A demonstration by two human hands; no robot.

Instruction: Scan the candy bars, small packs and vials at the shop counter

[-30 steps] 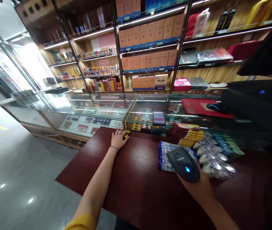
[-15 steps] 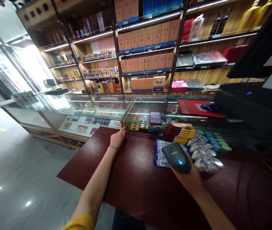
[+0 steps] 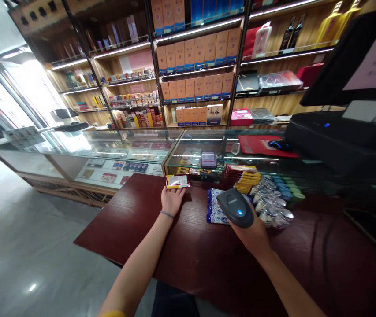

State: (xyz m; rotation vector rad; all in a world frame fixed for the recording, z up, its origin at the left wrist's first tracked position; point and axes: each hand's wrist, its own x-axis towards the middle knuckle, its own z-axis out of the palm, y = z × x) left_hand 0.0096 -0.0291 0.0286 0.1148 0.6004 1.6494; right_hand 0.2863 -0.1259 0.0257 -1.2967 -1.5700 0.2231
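My left hand (image 3: 172,200) is turned palm up at the far edge of the dark red tabletop (image 3: 135,207). Its fingers hold a small red and yellow packet (image 3: 177,181), whose pale printed label faces up. In my right hand (image 3: 254,233) is a black barcode scanner (image 3: 236,208) with a blue light on. Partly under the scanner lies a blue and white packet (image 3: 212,207). Stacked red and yellow packets (image 3: 240,177) stand just beyond it. Several silver-topped containers (image 3: 270,204) are grouped right of the scanner.
A glass display counter (image 3: 135,152) runs behind the tabletop. Green and blue-topped containers (image 3: 288,187) stand right of the silver ones. At right are a monitor (image 3: 369,66), a red mat (image 3: 257,145) and a mouse (image 3: 278,144). Shelves of orange boxes (image 3: 199,57) line the wall.
My left hand has turned palm up and moved slightly right, bringing the packet's label into view. My right hand still holds the scanner over the blue and white packet. The view has shifted slightly.
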